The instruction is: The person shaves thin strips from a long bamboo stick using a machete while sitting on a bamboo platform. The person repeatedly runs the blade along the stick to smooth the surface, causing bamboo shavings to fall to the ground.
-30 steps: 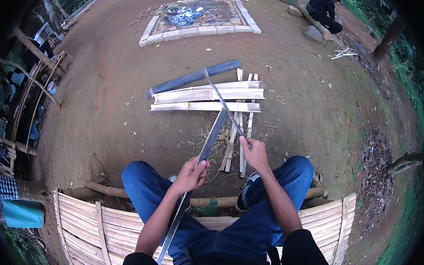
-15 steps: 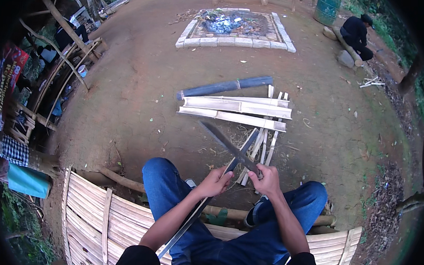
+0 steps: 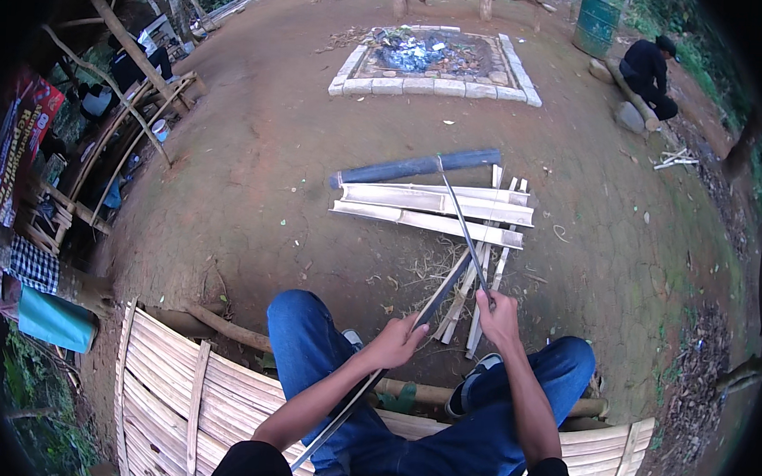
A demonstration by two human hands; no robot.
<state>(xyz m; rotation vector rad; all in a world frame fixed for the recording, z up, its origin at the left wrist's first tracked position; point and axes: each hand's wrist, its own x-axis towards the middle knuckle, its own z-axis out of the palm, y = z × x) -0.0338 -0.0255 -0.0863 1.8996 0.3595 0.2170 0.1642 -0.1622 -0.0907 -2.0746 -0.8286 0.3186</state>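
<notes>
My left hand [image 3: 394, 342] is closed around a long bamboo strip [image 3: 443, 295], dark on its outer face. The strip slants from beside my left forearm, across my lap, toward the ground ahead. A machete [image 3: 462, 215] is gripped in my right hand [image 3: 498, 318], its blade pointing forward and a little left, with the edge turned so it looks narrow. In this view the blade crosses over split bamboo halves [image 3: 429, 221] lying pale side up on the ground. Behind them rests a dark bamboo piece [image 3: 419, 166]. Thin bamboo strips [image 3: 459, 309] and shavings lie nearer my feet.
I sit on a bamboo-slat bench [image 3: 162, 382]. Farther ahead is a brick-edged fire pit [image 3: 432, 87] with ash. At the right back stand a green barrel [image 3: 595, 29] and a person [image 3: 646, 71] sitting on a log. Bamboo railings [image 3: 136, 152] run along the left.
The machete has lifted off the bamboo strip and swung from pointing forward-left to pointing more straight ahead. My right hand has moved slightly right; the left keeps its hold.
</notes>
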